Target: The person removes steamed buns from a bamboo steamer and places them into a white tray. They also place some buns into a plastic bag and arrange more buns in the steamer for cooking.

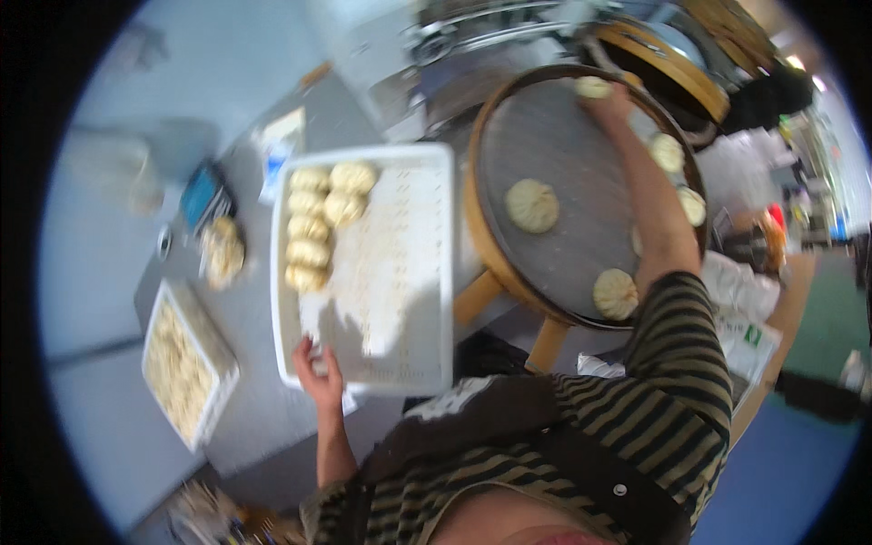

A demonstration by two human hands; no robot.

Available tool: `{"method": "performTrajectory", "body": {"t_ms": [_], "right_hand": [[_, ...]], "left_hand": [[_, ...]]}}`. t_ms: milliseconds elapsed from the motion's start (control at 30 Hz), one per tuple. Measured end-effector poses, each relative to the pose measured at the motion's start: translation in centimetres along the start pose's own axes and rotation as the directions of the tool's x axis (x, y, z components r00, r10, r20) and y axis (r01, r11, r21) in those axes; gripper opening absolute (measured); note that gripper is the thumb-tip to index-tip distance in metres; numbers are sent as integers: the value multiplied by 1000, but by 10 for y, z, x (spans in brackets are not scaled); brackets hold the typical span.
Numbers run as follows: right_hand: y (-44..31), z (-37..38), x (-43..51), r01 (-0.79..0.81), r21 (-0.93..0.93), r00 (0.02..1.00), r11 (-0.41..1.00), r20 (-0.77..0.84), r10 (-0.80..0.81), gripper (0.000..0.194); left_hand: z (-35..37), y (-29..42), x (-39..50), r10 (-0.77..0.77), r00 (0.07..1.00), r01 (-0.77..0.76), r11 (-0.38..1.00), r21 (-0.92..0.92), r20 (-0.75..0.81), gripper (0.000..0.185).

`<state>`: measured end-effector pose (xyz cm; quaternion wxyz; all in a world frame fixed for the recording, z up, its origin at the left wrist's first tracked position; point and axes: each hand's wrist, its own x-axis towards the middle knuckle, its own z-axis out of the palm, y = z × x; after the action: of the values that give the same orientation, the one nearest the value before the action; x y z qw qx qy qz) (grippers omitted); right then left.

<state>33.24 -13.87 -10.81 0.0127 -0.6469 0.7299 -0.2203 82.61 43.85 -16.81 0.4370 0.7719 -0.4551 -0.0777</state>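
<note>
My right hand (608, 107) reaches to the far rim of a round steamer (579, 157) with a wooden wall, its fingers on a pleated bun (593, 86). Another pleated bun (533, 206) sits left of the steamer's middle, and one more bun (615, 294) near its front edge. Along the right rim lie several others, partly hidden by my forearm. My left hand (319, 373), fingers apart and holding nothing, hovers at the near left corner of a white plastic tray (395, 272). Several buns (308, 228) fill the tray's far left part, set close in two columns.
At the left, a smaller white container (221, 371) holds a pale, lumpy food. A clear bag (223, 253) and a blue-and-black box (206, 197) stand behind it on the grey table (262, 415). A wooden-rimmed round lid or steamer (667, 68) leans beyond my right hand. White bags (739, 286) lie right.
</note>
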Motion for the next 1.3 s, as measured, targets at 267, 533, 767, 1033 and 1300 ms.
{"method": "performTrajectory", "body": {"t_ms": [267, 533, 767, 1033, 1300], "right_hand": [[-109, -100, -111, 374, 723, 869, 580, -56, -492, 70], [-282, 20, -299, 905, 425, 11, -12, -51, -999, 61], [-328, 121, -341, 990, 49, 127, 131, 77, -989, 49], [-274, -3, -330, 895, 182, 408, 408, 35, -912, 76], [-99, -123, -238, 279, 198, 835, 939, 433, -340, 86]], "left_hand": [[-6, 12, 7, -115, 993, 109, 985, 134, 32, 44], [29, 5, 61, -118, 979, 87, 979, 184, 169, 44], [49, -16, 73, 68, 971, -94, 990, 105, 229, 56], [59, -21, 74, 129, 967, -163, 976, 146, 220, 58], [61, -22, 74, 127, 977, -151, 979, 133, 173, 55]]}}
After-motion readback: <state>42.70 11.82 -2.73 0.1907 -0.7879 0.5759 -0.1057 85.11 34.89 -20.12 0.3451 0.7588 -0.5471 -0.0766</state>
